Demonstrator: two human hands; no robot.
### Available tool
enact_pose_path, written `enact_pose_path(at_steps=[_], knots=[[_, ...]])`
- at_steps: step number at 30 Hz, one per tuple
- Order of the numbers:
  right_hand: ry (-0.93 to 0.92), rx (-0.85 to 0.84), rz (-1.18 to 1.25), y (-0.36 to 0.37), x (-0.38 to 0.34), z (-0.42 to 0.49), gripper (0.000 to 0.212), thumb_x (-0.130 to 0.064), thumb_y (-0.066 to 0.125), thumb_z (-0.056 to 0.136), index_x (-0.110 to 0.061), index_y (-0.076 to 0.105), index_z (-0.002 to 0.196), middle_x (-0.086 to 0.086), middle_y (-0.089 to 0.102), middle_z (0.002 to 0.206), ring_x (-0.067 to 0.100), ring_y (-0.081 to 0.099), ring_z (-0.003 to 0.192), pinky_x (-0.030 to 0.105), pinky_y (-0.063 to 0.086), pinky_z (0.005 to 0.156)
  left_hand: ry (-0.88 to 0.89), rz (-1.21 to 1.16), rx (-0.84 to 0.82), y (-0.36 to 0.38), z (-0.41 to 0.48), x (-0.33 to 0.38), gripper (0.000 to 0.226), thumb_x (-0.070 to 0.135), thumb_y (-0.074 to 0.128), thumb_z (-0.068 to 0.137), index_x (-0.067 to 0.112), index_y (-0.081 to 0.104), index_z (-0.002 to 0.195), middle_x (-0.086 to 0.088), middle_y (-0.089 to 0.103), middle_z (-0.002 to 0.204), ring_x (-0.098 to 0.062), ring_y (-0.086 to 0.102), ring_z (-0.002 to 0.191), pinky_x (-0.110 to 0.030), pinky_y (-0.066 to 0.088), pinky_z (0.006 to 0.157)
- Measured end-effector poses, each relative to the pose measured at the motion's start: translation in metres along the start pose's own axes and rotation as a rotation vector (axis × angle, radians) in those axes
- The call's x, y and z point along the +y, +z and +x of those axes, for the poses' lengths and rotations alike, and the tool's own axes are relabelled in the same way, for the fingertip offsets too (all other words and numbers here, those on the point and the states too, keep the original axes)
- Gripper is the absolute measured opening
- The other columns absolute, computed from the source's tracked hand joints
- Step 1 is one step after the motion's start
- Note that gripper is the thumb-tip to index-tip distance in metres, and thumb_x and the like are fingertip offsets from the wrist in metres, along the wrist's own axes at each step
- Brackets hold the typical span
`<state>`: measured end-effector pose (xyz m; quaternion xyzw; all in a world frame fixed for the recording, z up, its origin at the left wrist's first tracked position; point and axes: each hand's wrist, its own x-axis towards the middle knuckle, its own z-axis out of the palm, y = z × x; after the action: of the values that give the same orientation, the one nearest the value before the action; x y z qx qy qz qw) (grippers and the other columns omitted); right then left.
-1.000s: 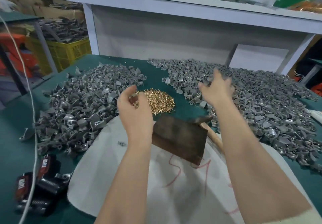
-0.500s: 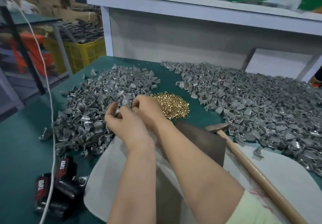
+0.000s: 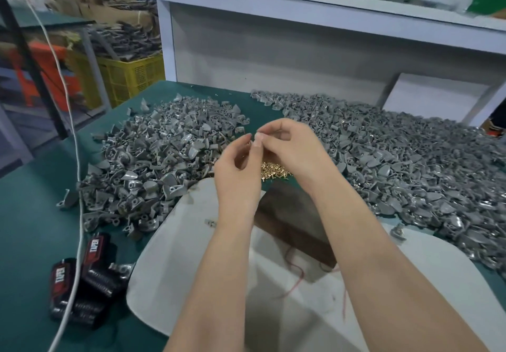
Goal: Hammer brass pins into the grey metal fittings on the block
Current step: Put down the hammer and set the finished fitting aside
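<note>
My left hand (image 3: 237, 172) and my right hand (image 3: 291, 146) meet fingertip to fingertip just above the small heap of brass pins (image 3: 275, 172). Together they pinch something small; the fingers hide what it is. Under my wrists a dark brown block (image 3: 290, 223) lies on a white cloth (image 3: 186, 269). Loose grey metal fittings form one big pile to the left (image 3: 161, 160) and another to the right (image 3: 405, 165). The hammer is not visible; my right forearm covers that area.
Two black battery packs (image 3: 82, 283) lie at the near left, with a white cable (image 3: 78, 187) running over them. Single fittings (image 3: 397, 232) lie on the cloth. A white shelf (image 3: 301, 4) stands behind the green table (image 3: 30, 228); a yellow crate (image 3: 128, 78) sits beyond its left edge.
My right hand came back from the right pile and joined the left hand. Both hands then rose from the left pile's edge to above the brass pins. The view shifted left.
</note>
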<state>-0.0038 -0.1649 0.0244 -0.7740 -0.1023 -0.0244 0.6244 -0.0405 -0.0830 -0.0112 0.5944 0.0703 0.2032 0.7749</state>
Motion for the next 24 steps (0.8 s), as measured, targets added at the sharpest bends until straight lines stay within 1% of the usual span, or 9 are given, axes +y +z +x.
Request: enact_pose_path(at_steps=[4, 5, 7, 8, 10, 12, 15, 21, 24], knots=[[0.042, 0.006, 0.176, -0.009, 0.004, 0.001, 0.009, -0.007, 0.054, 0.094, -0.012, 0.059, 0.089, 0.004, 0.066, 0.074, 0.013, 0.065, 0.061, 0.025, 0.056, 0.062, -0.054, -0.115, 0.065, -0.002, 0.002, 0.000, 0.012, 0.013, 0.054, 0.096, 0.017, 0.061, 0.105, 0.000, 0.067, 0.094, -0.009, 0.067, 0.088, -0.018, 0.053, 0.080], [0.038, 0.061, 0.027, -0.010, 0.008, 0.005, 0.008, -0.010, 0.055, 0.093, -0.014, 0.060, 0.088, 0.005, 0.068, 0.079, 0.013, 0.065, 0.063, 0.026, 0.056, 0.065, -0.075, -0.187, 0.109, -0.003, 0.002, 0.001, 0.012, 0.012, 0.051, 0.098, 0.015, 0.061, 0.104, -0.001, 0.066, 0.092, -0.008, 0.067, 0.083, -0.016, 0.053, 0.076], [0.031, 0.097, -0.561, -0.008, 0.019, 0.015, 0.002, -0.018, 0.062, 0.088, -0.017, 0.064, 0.088, 0.002, 0.068, 0.093, 0.015, 0.064, 0.080, 0.030, 0.053, 0.074, -0.120, -0.319, 0.181, -0.006, 0.004, 0.002, 0.015, 0.012, 0.046, 0.100, 0.013, 0.061, 0.098, -0.003, 0.066, 0.091, -0.008, 0.067, 0.078, -0.015, 0.054, 0.072], [0.074, 0.043, -0.832, -0.003, 0.025, 0.018, 0.009, -0.022, 0.065, 0.085, -0.016, 0.066, 0.091, 0.001, 0.067, 0.098, 0.018, 0.062, 0.087, 0.028, 0.049, 0.076, -0.138, -0.374, 0.201, -0.007, 0.004, 0.002, 0.017, 0.012, 0.045, 0.100, 0.013, 0.061, 0.094, -0.002, 0.066, 0.090, -0.008, 0.067, 0.077, -0.016, 0.055, 0.073], [0.232, -0.118, -1.104, 0.011, 0.034, 0.025, 0.015, -0.020, 0.067, 0.081, -0.012, 0.065, 0.094, 0.001, 0.063, 0.099, 0.024, 0.059, 0.090, 0.026, 0.043, 0.072, -0.176, -0.464, 0.211, -0.008, 0.004, 0.004, 0.018, 0.013, 0.047, 0.100, 0.012, 0.061, 0.088, 0.003, 0.070, 0.081, -0.009, 0.068, 0.078, -0.017, 0.056, 0.075], [0.291, -0.186, -1.188, 0.024, 0.038, 0.030, 0.007, -0.010, 0.064, 0.080, -0.009, 0.058, 0.083, 0.003, 0.055, 0.088, 0.026, 0.055, 0.082, 0.027, 0.040, 0.070, -0.210, -0.518, 0.216, -0.008, 0.002, 0.004, 0.015, 0.012, 0.052, 0.097, 0.010, 0.062, 0.087, 0.005, 0.070, 0.074, -0.009, 0.069, 0.079, -0.017, 0.056, 0.077], [0.263, -0.201, -1.218, 0.035, 0.040, 0.042, 0.026, -0.003, 0.060, 0.081, -0.010, 0.043, 0.062, 0.005, 0.043, 0.067, 0.022, 0.043, 0.061, 0.027, 0.040, 0.067, -0.230, -0.507, 0.228, -0.008, 0.002, 0.005, 0.005, 0.004, 0.059, 0.092, 0.008, 0.062, 0.091, -0.005, 0.068, 0.087, -0.012, 0.068, 0.084, -0.015, 0.054, 0.073], [0.240, -0.201, -1.247, 0.037, 0.048, 0.052, 0.020, -0.003, 0.058, 0.082, -0.011, 0.046, 0.067, 0.004, 0.040, 0.066, 0.025, 0.045, 0.071, 0.030, 0.040, 0.068, -0.236, -0.493, 0.202, -0.006, 0.001, 0.004, 0.013, -0.001, 0.051, 0.095, 0.006, 0.062, 0.093, -0.012, 0.066, 0.099, -0.007, 0.068, 0.074, -0.013, 0.054, 0.071], [0.271, -0.264, -1.273, 0.037, 0.049, 0.056, 0.018, -0.006, 0.056, 0.084, -0.008, 0.047, 0.069, 0.005, 0.042, 0.070, 0.024, 0.044, 0.064, 0.029, 0.039, 0.070, -0.215, -0.515, 0.195, -0.004, 0.001, 0.004, 0.011, 0.003, 0.049, 0.097, 0.001, 0.056, 0.106, -0.011, 0.067, 0.093, -0.007, 0.068, 0.072, -0.013, 0.054, 0.070]])
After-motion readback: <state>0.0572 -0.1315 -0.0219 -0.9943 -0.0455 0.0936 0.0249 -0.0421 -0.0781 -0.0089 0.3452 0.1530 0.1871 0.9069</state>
